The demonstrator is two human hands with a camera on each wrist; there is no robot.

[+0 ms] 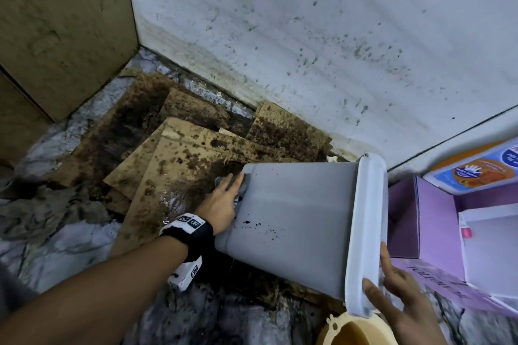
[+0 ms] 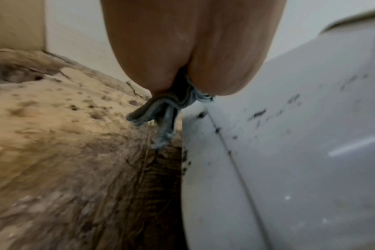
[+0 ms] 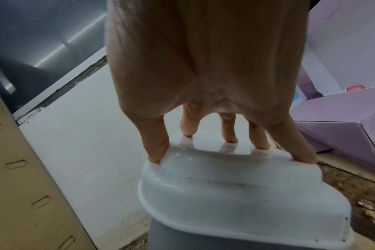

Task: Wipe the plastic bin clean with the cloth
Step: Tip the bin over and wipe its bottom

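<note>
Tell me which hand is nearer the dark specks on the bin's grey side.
Left. The left hand presses the cloth on the bin base, just beside the specks. The right hand grips the white lid end, farther off.

A grimy corner of a home utility or storage area: spattered white wall, stained flattened brown cardboard on a marbled floor, open purple cardboard box nearby.

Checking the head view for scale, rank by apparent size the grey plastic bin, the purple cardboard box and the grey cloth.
1. Grey plastic bin.
2. Purple cardboard box, cut off by the frame, so unsure.
3. Grey cloth, mostly hidden under the left hand.
</note>
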